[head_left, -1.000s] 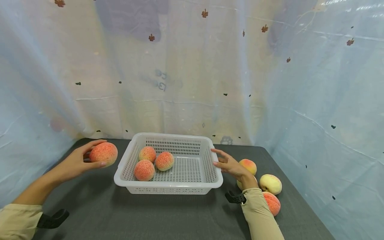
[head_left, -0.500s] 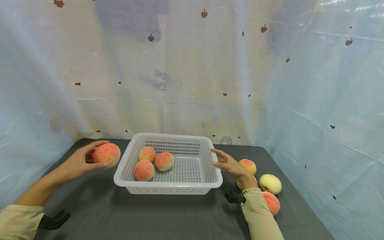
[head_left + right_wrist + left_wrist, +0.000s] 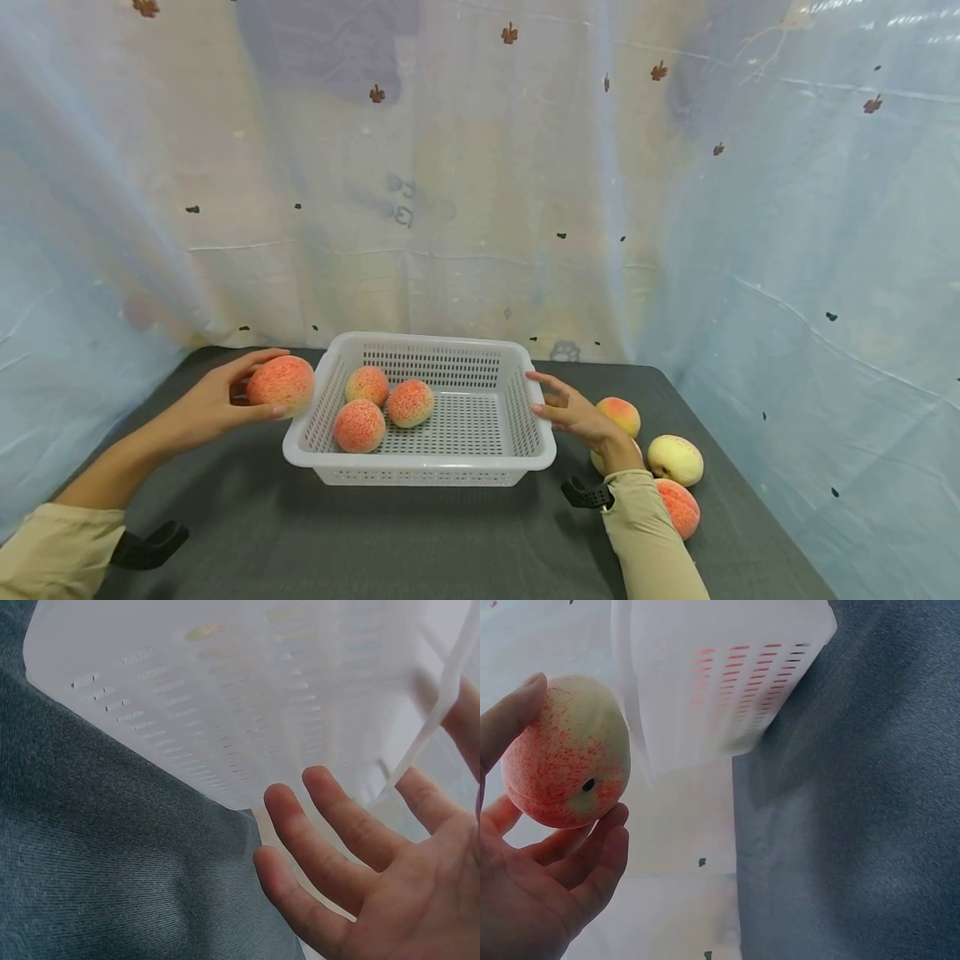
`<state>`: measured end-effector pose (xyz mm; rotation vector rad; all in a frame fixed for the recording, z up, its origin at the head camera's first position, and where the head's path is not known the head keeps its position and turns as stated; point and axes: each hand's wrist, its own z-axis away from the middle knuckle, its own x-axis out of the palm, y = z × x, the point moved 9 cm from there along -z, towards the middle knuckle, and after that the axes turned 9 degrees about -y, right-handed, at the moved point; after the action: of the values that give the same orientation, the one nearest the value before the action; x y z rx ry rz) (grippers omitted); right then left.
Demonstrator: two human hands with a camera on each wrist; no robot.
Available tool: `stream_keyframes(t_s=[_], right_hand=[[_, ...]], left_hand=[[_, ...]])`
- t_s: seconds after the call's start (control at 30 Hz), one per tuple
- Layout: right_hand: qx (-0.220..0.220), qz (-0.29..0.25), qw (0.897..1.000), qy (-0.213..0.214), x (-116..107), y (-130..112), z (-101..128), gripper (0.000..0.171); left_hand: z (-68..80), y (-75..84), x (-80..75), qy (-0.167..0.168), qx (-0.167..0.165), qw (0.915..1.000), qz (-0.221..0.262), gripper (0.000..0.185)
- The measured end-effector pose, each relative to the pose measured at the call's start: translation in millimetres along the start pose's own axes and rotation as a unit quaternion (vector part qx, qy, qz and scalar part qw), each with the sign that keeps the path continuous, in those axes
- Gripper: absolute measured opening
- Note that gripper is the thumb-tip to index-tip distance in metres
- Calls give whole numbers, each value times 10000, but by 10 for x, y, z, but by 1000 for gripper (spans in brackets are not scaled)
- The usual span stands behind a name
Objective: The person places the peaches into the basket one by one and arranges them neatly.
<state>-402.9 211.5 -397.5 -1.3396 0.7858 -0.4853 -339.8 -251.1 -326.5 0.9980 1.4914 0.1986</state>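
A red-speckled peach is held up by my left hand, thumb and fingers around its sides. It hangs by the left rim of a white plastic basket; the left wrist view shows the same peach outside the basket wall. My right hand holds the basket's right rim, thumb and forefinger over the edge. Its other fingers spread loosely outside the wall. Inside the basket, toward the left, lie three peaches: one behind, one in front and one rightward.
Right of the basket, on the dark table, are a red-yellow peach, a pale yellow one and a red one. Another pale fruit is mostly hidden by my right wrist. Plastic sheeting hangs behind.
My left hand has carried the peach a little to the right, up to the basket's left rim. The right hand and the basket stay put.
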Motion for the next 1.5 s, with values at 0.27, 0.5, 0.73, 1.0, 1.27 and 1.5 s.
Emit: stream_keyframes(t_s=[0.27,0.5,0.73,1.0,1.27,1.5], right_hand=[[-17,-53,10000,-30,4,-7,14,77],[-7,-64,10000,-59,-3,28,3,76],[-37,-87,9999,-77,3,11,-10,76],[-35,-44,10000,-62,9,-13,5,77],[-28,-37,10000,-44,9,-17,4,76],[26,-67,10000,-30,17,-18,4,78]], left_hand=[[-135,124,85,-139,135,9998,102,75],[-255,271,209,-342,312,9985,283,75],[-353,387,342,-474,436,9973,363,78],[-484,462,501,-570,593,9956,440,76],[-541,513,655,-699,550,9948,491,78],[-573,533,812,-848,595,9928,604,78]])
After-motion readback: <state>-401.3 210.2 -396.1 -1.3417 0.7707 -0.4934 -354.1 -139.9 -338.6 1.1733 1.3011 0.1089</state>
